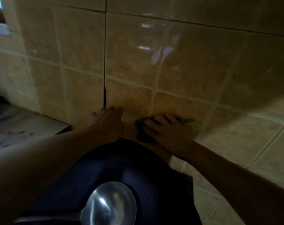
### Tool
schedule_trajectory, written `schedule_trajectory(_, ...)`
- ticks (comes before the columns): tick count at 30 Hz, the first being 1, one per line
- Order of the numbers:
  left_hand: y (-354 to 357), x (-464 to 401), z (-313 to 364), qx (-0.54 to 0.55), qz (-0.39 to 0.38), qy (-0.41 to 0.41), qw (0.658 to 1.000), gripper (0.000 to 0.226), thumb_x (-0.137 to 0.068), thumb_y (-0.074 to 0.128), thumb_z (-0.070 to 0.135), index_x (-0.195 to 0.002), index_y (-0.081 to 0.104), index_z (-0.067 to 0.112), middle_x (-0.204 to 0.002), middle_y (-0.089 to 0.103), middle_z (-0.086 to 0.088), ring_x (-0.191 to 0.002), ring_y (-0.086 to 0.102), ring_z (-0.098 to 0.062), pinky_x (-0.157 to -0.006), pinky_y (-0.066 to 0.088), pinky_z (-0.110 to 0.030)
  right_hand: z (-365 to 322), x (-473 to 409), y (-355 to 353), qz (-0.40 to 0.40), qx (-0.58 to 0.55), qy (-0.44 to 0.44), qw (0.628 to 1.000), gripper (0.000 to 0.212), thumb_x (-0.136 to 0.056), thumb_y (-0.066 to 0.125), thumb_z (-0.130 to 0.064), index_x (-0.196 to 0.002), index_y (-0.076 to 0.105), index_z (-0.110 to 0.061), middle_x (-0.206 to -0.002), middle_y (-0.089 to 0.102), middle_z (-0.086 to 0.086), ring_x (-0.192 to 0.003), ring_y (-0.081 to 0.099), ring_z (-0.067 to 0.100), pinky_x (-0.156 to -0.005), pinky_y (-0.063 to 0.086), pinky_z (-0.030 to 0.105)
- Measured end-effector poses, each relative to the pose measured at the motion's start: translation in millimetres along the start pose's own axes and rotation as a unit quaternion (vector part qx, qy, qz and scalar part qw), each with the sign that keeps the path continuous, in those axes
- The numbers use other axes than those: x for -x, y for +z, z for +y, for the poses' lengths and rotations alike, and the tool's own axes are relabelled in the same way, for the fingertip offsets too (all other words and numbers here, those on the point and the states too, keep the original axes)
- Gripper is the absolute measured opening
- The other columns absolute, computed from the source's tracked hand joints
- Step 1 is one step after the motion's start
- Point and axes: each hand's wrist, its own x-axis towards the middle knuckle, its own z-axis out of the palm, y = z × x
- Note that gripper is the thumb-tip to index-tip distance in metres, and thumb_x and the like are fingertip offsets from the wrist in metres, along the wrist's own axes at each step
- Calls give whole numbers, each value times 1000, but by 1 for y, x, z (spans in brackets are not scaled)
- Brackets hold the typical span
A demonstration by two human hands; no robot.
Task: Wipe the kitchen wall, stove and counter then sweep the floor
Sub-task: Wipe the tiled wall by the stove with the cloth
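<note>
**Cloth pressed low on the tiled wall**

Nearest me I see a dark pan (pixel 105 168) with a shiny metal lid (pixel 108 203). Beyond it my right hand (pixel 167 132) lies with fingers spread flat on a dark cloth (pixel 142 129), pressing it where table (pixel 235 140) meets wall (pixel 138 65). Just left of that grip, my left hand (pixel 108 120) rests open, fingertips on the tiles.

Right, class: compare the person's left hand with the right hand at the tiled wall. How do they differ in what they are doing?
1. The right hand presses a dark cloth against the tiled wall; the left hand holds nothing.
2. The left hand rests bare on the tiles beside a dark vertical gap; the right hand lies further right, fingers spread over the cloth.
Shared: both reach low on the wall, above a dark pan.
</note>
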Motion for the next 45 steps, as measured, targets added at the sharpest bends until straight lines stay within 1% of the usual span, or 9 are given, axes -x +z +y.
schedule_trajectory(5, 1, -11, -15, 6, -2, 0, 1000, 44, -95, 48, 30, -137, 35, 19, -140, 40, -5, -130, 35, -30, -99, 34, -43, 19, -45, -6, 35, 53, 111, 992, 45, -85, 43, -18, -127, 59, -21, -129, 58, -1, -108, 38, 29, -89, 28, 44)
schedule_trajectory(10, 0, -15, -42, 3, -15, -1, 1000, 45, -95, 47, 30, -136, 36, 19, -141, 39, -5, -129, 36, -30, -97, 35, -42, -1, -43, 5, 7, 2, -35, 999, 40, -82, 47, -15, -116, 68, -19, -125, 62, 0, -106, 39, 28, -89, 29, 43)
schedule_trajectory(15, -4, -19, -65, 15, -15, -12, 1000, 45, -94, 49, 28, -136, 37, 19, -135, 44, -6, -125, 39, -29, -95, 36, -41, 1, -97, 1, 38, 4, 86, 996, 39, -87, 50, -19, -124, 61, -18, -128, 57, 2, -106, 39, 29, -87, 29, 44)
schedule_trajectory(20, -7, -21, -84, 8, -23, -18, 1000, 39, -94, 48, 28, -131, 42, 18, -130, 47, -3, -124, 41, -27, -94, 37, -39, -17, -101, 11, 24, -31, -90, 995, 36, -81, 44, -19, -102, 74, -19, -114, 67, 0, -97, 54, 28, -83, 30, 36)
schedule_trajectory(23, -11, -26, -95, 9, -17, -14, 1000, 38, -94, 47, 29, -131, 42, 20, -129, 47, -2, -124, 40, -27, -93, 37, -39, -8, -135, 9, 31, -2, -22, 999, 33, -79, 57, -25, -109, 70, -20, -121, 63, 0, -103, 47, 28, -86, 29, 38)
schedule_trajectory(27, -11, -28, -111, 13, -29, -16, 999, 40, -94, 48, 29, -132, 41, 20, -130, 47, -3, -122, 40, -26, -92, 39, -40, -13, -155, 9, 24, -14, -20, 999, 48, -82, 33, -17, -115, 68, -15, -123, 61, 4, -104, 36, 30, -85, 26, 42)
schedule_trajectory(34, -18, -28, -130, 38, -31, -7, 999, 42, -94, 49, 30, -134, 40, 20, -127, 49, -2, -113, 47, -24, -86, 41, -37, -18, -182, 7, 15, -19, -39, 999, 41, -75, 72, -14, -116, 67, -16, -124, 61, 4, -105, 35, 28, -85, 25, 42)
schedule_trajectory(42, -3, -20, -131, 15, -62, -5, 998, 40, -93, 48, 30, -131, 42, 18, -126, 50, -3, -117, 44, -25, -90, 41, -38, -34, -146, 31, -10, -110, -189, 976, 31, -88, 45, -22, -89, 76, -24, -106, 69, -5, -99, 53, 23, -79, 34, 36)
schedule_trajectory(45, 0, -20, -126, 13, -67, 5, 998, 39, -94, 47, 30, -131, 43, 18, -126, 51, -4, -118, 44, -25, -91, 43, -39, -16, -158, 17, -17, -118, -132, 984, 39, -83, 36, -23, -92, 75, -21, -106, 69, 2, -96, 64, 28, -82, 41, 41)
